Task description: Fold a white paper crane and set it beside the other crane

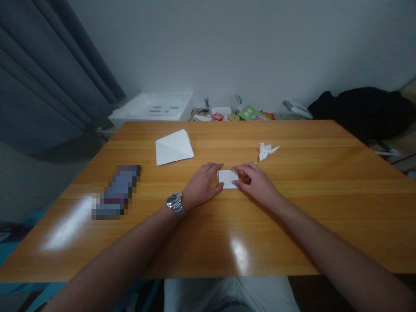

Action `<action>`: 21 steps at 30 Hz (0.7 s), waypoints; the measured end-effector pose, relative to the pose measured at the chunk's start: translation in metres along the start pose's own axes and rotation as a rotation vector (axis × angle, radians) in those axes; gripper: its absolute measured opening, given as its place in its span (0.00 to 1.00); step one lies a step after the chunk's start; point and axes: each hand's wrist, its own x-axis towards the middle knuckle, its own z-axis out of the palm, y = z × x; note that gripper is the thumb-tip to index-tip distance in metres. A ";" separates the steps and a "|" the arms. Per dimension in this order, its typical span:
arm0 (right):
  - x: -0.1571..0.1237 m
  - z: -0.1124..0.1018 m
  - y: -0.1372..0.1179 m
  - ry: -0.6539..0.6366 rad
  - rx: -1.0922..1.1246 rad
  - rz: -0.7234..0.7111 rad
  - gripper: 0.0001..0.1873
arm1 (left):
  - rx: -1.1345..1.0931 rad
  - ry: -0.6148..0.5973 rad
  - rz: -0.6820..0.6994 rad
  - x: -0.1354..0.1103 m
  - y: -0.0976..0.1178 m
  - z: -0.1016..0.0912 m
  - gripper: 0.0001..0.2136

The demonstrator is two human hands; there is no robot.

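Observation:
A small folded white paper (228, 178) lies on the wooden table between my two hands. My left hand (204, 184) is at its left end, with thumb and fingers curved round the near and far corners. At the right end, my right hand (258, 184) has its thumb on the near corner and its fingertips at the far one. A white paper crane (266, 151) stands beyond my right hand. Farther left lies a stack of white paper sheets (174, 148), the top one showing a crease.
A pixelated, phone-like object (118, 190) lies on the left of the wooden table (208, 234). Behind the far edge are a white foam tray (156, 106), a green packet (253, 113) and other small items. Black cloth (360, 112) lies at the right, and a grey curtain (48, 65) hangs left.

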 end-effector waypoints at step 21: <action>-0.004 0.001 0.004 -0.055 -0.045 -0.004 0.20 | -0.177 -0.002 -0.122 0.002 0.005 -0.004 0.10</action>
